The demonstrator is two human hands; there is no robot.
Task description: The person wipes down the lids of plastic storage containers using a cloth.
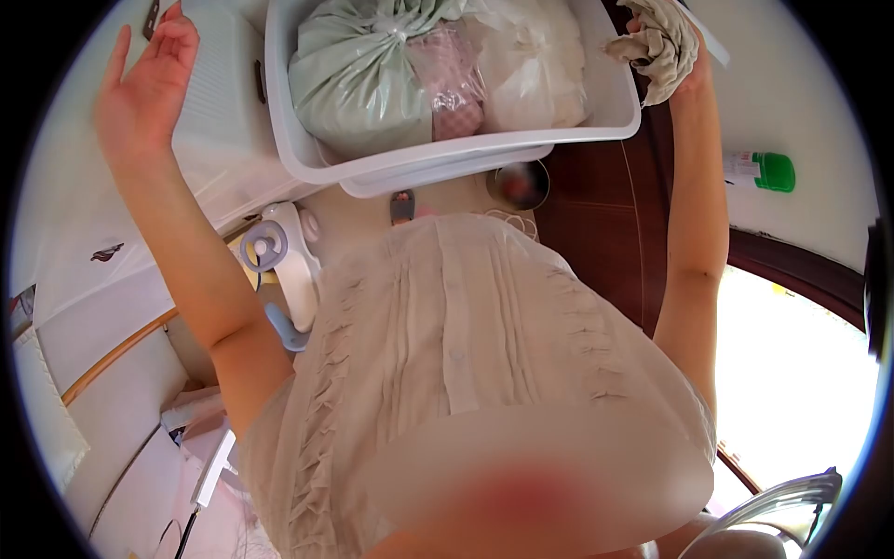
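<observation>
My right hand (687,79), at the upper right, grips a crumpled grey-beige cloth (659,48) beside the right end of a white plastic bin. At the upper left my left hand (149,88) is raised with nothing in it. Its fingers are apart and partly bent, close to a white ribbed surface (219,70). Between my hands stands the white bin (372,170). It holds a tied pale green plastic bag (358,84), a clear bag with something pink (454,79) inside, and a whitish translucent bag (531,70).
A can or bottle with a green cap (773,172) is at the right. Dark brown wood panelling (601,233) runs below the bin. A round dark container (519,184), a grey slipper (402,206) and a white toy with a steering wheel (264,245) are lower down.
</observation>
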